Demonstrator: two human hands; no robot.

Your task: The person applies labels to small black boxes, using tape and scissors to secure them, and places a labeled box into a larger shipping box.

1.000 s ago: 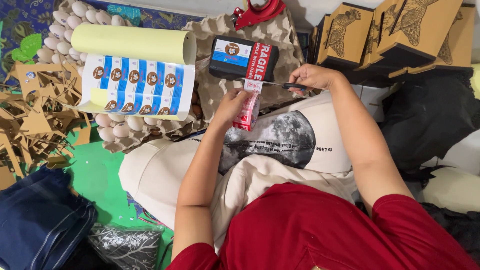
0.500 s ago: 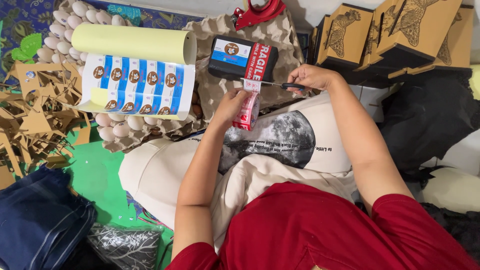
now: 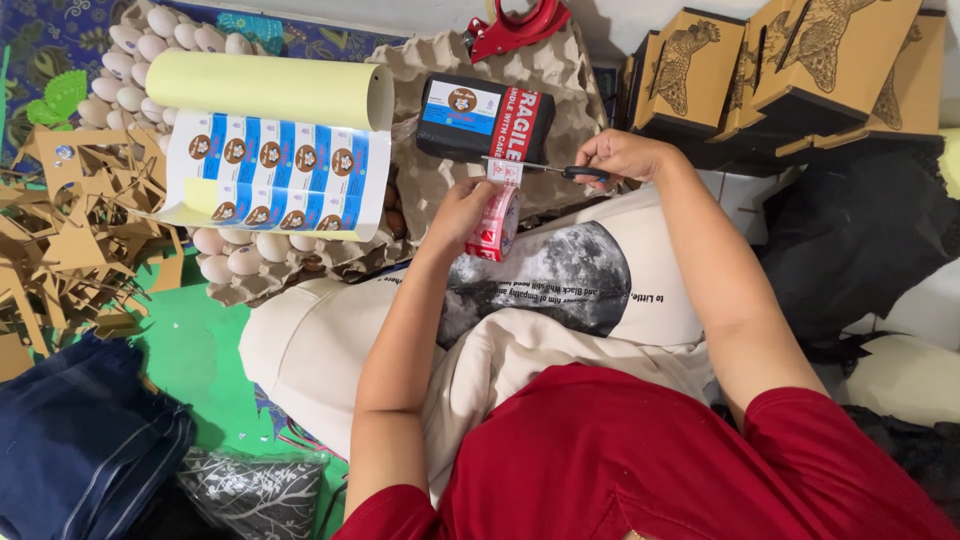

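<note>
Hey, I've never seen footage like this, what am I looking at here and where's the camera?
The camera sits on a person's head and looks down at their two bare hands; there is no machine. The left hand holds a strip of red and white tape that comes off a dark box. The right hand holds scissors with the blades at the strip. The box rests on grey egg cartons. To the left lie a rolled sheet of stickers, white eggs and cardboard cut-outs. Brown printed boxes stand on the right.

Glossy plastic tape strip [image 3: 497, 215], metal scissors [image 3: 545, 169], rough pulp egg tray [image 3: 570, 80], matt cardboard boxes [image 3: 800, 70]
</note>
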